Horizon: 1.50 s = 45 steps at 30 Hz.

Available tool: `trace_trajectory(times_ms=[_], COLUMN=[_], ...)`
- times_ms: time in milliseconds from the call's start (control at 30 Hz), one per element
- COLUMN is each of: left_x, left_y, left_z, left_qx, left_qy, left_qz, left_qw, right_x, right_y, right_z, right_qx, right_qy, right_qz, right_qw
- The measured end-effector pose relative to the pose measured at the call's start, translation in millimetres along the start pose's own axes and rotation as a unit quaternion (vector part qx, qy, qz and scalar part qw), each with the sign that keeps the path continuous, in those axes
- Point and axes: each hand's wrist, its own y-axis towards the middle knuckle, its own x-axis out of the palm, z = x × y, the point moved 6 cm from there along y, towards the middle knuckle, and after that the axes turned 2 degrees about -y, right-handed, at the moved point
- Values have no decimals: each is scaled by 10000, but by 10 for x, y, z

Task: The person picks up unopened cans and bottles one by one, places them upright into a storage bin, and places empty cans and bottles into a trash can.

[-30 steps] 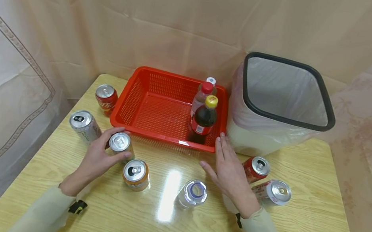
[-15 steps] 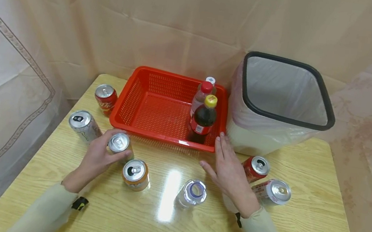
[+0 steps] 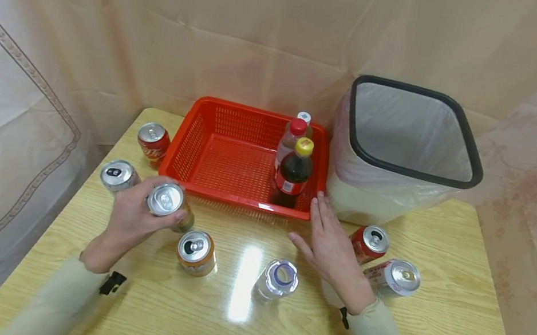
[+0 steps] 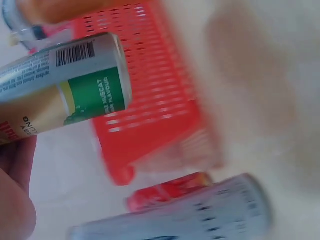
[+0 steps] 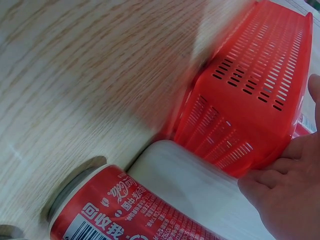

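Observation:
My left hand (image 3: 133, 217) grips a gold and green drink can (image 3: 166, 199) around its side, with the thumb on the right. In the left wrist view the can (image 4: 65, 85) shows a barcode and a green label panel. My right hand (image 3: 334, 252) has its fingers straight, the tips touching the front right corner of a red plastic basket (image 3: 237, 201). At the basket's right end stand a yellow-capped cola bottle (image 3: 296, 169), a red-capped bottle (image 3: 297, 128) and a white-capped one, partly hidden. An orange can (image 3: 197, 252) stands beside the held can.
A lined trash bin (image 3: 368, 194) stands right of the basket. Left are a silver can (image 3: 119, 177) and a red can (image 3: 153, 141); right, a red cola can (image 3: 366, 246) and a pinkish-white can (image 3: 394, 277). A clear bottle (image 3: 277, 280) stands at the front middle.
My left hand has raised the gold and green can off the table and shifted slightly left, covering part of the silver can. My right hand has stayed in place.

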Motion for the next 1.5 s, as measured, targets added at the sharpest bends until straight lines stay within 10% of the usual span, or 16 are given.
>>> trace_trajectory(times_ms=[467, 833, 1167, 1500], left_x=[-169, 129, 567, 913], left_y=[671, 1368, 1850, 2028], left_z=[608, 855, 691, 157], left_qx=[739, 1112, 44, -1861], left_qy=[-1025, -774, 286, -93], left_qz=[82, -587, -1619, -2216], left_qw=[9919, 9890, 9864, 9572], right_x=[-10, -6, 18, 14], right_y=[-5, -11, -15, -19], right_z=[-7, 16, 10, -33], right_qx=[-52, 42, 71, 84], right_qy=[45, 67, 75, 43], right_qz=[134, 149, 89, 119], right_qw=[9999, 9999, 9999, 9999])
